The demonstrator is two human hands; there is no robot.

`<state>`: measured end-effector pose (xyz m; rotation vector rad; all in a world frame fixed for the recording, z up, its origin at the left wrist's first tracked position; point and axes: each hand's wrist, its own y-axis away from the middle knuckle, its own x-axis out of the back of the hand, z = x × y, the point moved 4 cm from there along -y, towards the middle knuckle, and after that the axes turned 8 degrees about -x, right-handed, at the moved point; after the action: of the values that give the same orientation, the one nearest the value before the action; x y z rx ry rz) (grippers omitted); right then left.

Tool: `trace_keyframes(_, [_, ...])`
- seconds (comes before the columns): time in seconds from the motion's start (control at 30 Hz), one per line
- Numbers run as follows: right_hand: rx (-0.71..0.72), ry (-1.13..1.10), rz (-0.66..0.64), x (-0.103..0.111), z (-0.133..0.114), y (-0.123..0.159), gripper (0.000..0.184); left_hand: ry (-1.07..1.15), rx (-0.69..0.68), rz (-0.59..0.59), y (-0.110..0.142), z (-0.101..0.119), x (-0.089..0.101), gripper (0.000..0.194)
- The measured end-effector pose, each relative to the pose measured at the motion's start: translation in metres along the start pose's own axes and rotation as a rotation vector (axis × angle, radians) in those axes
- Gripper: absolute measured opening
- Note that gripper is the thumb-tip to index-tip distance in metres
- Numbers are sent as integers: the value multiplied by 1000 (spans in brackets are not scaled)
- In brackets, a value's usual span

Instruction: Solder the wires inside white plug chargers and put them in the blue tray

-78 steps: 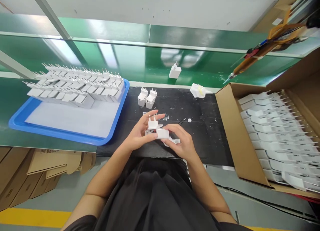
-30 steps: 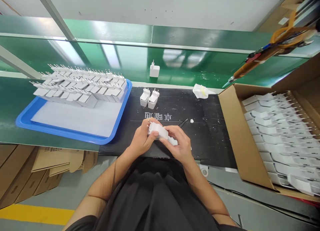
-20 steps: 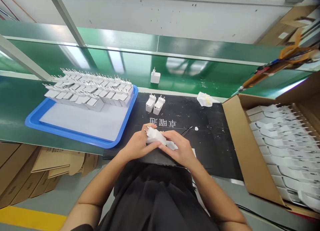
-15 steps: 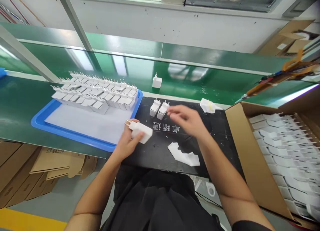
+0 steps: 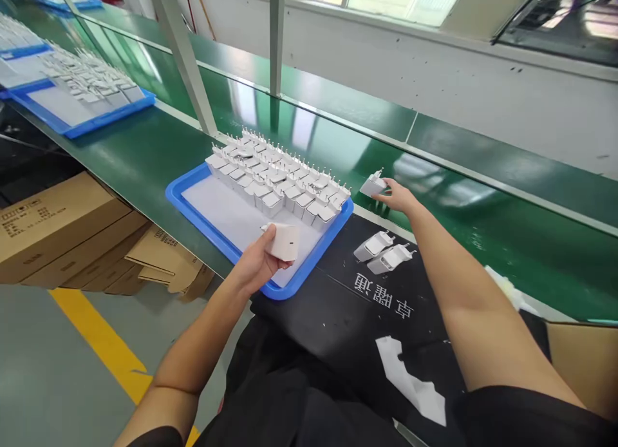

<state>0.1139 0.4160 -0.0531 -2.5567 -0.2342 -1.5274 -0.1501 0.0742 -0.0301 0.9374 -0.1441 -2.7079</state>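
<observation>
My left hand [image 5: 255, 265] is closed round a white plug charger [image 5: 284, 243], holding it above the front right part of the blue tray [image 5: 284, 292]. Rows of similar white chargers [image 5: 270, 176], prongs up, fill the back of that tray on a white sheet. Out on the green belt, my right hand [image 5: 400, 197] grips another white charger [image 5: 373, 185] between thumb and fingers. Two more chargers, a left one [image 5: 373, 246] and a right one [image 5: 390, 259], rest side by side on the black mat [image 5: 333, 331], below my right forearm.
A cut white sheet piece [image 5: 410, 382] lies on the mat near my body. A crumpled white scrap [image 5: 506, 286] and a cardboard box [image 5: 586, 357] are at the right. Further left stands another loaded blue tray [image 5: 111, 115]. Cartons [image 5: 62, 228] are stacked below the bench, and metal posts [image 5: 276, 41] rise behind.
The view has swung left. My right hand has reached forward from near the two chargers to the one on the belt and taken hold of it. The left hand's charger is now over the tray.
</observation>
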Motion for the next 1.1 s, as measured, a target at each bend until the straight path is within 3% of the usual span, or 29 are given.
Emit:
trace_keyframes(0.1, [-69, -22, -49, -7, 2, 1, 44, -351, -182, -26, -4, 5, 16, 47])
trace_keyframes(0.23, [-95, -89, -63, 0, 10, 26, 35, -1219, -383, -30, -19, 16, 21, 44])
trace_keyframes(0.33, [-107, -140, -55, 20, 22, 61, 34, -1703, -410, -59, -40, 19, 9, 40])
trace_keyframes(0.47, [-144, -173, 1, 66, 39, 122, 36, -2026, -398, -90, -67, 21, -12, 45])
trace_keyframes(0.6, [-196, -173, 105, 113, 46, 197, 37, -2122, -428, -103, -78, 26, -19, 52])
trace_keyframes(0.7, [-231, -198, 132, 120, 43, 259, 36, -2120, -511, -31, -73, 36, -17, 66])
trace_keyframes(0.8, [-178, -321, 29, 91, 28, 312, 34, -2030, -634, 48, -55, 40, -23, 81])
trace_keyframes(0.87, [-177, -335, 10, 62, 17, 335, 29, -1893, -737, -3, -36, 31, -37, 76])
trace_keyframes(0.97, [-250, -264, 83, 26, 9, 349, 27, -1587, -765, -245, -5, -2, -67, 50])
trace_keyframes(1.1, [-273, -229, 116, 12, 10, 347, 37, -1299, -549, -533, 21, -60, -100, 38])
